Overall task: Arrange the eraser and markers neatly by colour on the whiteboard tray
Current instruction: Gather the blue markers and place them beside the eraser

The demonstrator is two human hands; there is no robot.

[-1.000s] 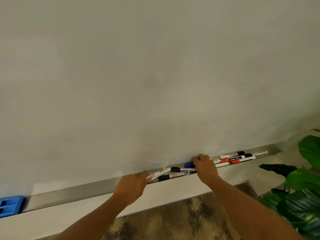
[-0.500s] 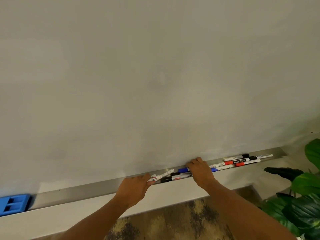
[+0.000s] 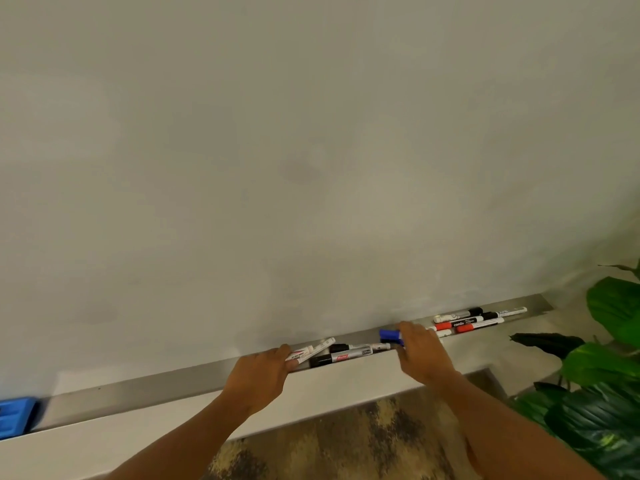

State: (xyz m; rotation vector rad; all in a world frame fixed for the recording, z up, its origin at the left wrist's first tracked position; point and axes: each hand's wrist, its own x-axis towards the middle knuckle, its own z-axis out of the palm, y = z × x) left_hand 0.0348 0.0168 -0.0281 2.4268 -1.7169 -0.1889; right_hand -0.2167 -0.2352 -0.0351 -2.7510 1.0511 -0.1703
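A long metal whiteboard tray (image 3: 145, 393) runs along the bottom of the whiteboard. My left hand (image 3: 258, 377) grips a white marker (image 3: 311, 349) at its near end. My right hand (image 3: 422, 355) holds a blue-capped marker (image 3: 389, 335) just above the tray. Two black-capped markers (image 3: 346, 356) lie between my hands. Further right lies a cluster of red and black markers (image 3: 467, 322). The blue eraser (image 3: 15, 415) rests at the tray's far left end.
The whiteboard (image 3: 311, 150) fills the upper view. A white ledge (image 3: 138, 434) runs below the tray. A large green plant (image 3: 602, 375) stands at the right. Patterned carpet (image 3: 346, 441) shows below.
My right hand has lifted the blue-capped marker slightly out of the tray. My left hand has stayed on the white marker.
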